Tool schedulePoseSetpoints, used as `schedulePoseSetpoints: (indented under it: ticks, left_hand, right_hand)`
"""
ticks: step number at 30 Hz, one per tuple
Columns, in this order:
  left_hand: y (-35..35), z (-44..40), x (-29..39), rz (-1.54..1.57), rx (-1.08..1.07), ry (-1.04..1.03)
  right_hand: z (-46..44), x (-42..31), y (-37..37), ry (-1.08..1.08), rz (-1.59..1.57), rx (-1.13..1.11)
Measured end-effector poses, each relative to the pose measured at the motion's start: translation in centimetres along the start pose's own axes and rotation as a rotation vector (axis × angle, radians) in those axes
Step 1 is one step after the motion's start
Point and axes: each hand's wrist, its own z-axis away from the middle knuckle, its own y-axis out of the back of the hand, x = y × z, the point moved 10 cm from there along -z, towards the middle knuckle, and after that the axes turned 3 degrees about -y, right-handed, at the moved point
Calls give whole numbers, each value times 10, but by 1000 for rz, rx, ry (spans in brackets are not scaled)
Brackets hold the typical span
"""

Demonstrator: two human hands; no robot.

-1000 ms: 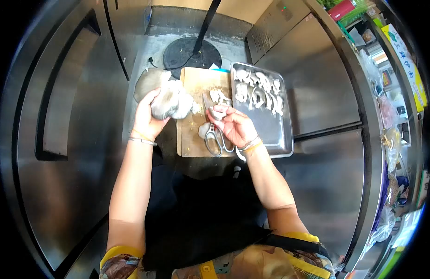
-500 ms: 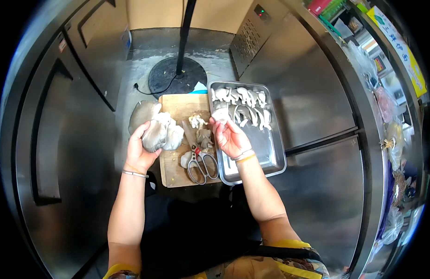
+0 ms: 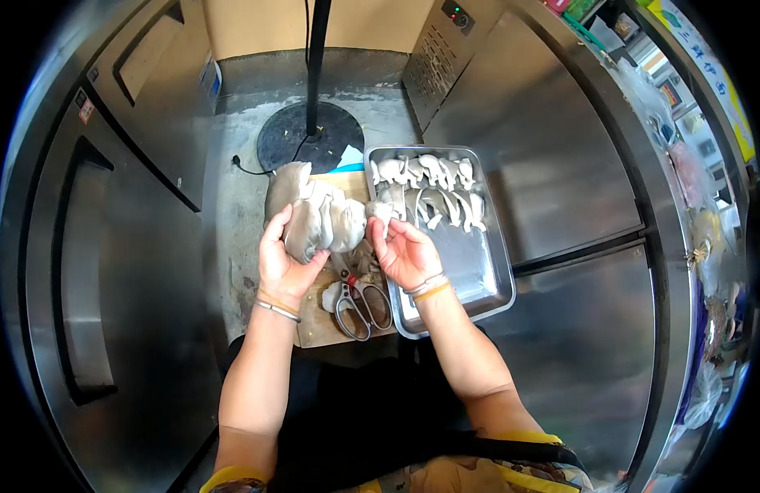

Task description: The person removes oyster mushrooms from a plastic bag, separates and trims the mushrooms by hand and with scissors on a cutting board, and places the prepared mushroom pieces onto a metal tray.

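Note:
My left hand is wrapped round a clump of grey-white mushrooms above the wooden board. Close to the clump's right side, my right hand pinches a small mushroom piece over the left edge of the metal tray. Two rows of mushroom pieces lie in the upper part of that tray. Scissors rest on the board below the hands, with a pale mushroom piece beside them. The clump hides part of the board.
Behind the board stands a black pole on a round base, with a cable and plug on the floor. Steel cabinets flank both sides. Bagged goods hang at the far right.
The scissors, held in my right hand at first, now lie on the board. My left hand has brought the clump rightward, closer to my right hand and its piece. The view has tilted.

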Motion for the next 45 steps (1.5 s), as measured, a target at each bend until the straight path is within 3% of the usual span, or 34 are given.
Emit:
schedulePoseSetpoints:
  ticks: [5,10,19,21,23,45]
  left_hand:
    - [12,-6,11,119,36,-62]
    - [11,-5,10,231,29,-105]
    - [15,-9,3,272,19,-96]
    - [21,-9,-1,273,115,-127]
    - [21,-10,-2,275,125,-129]
    - [19,-5,-6,252,146,-98]
  right_hand:
    - [3,27,-11,-62,64,-32]
    - [-1,46,-1,-68,320,30]
    - [4,59,2,-159,374,45]
    - [4,64,-2,-166,392,61]
    - [4,62,0,-120,582,91]
    - [5,61,-5,-96,717,93]
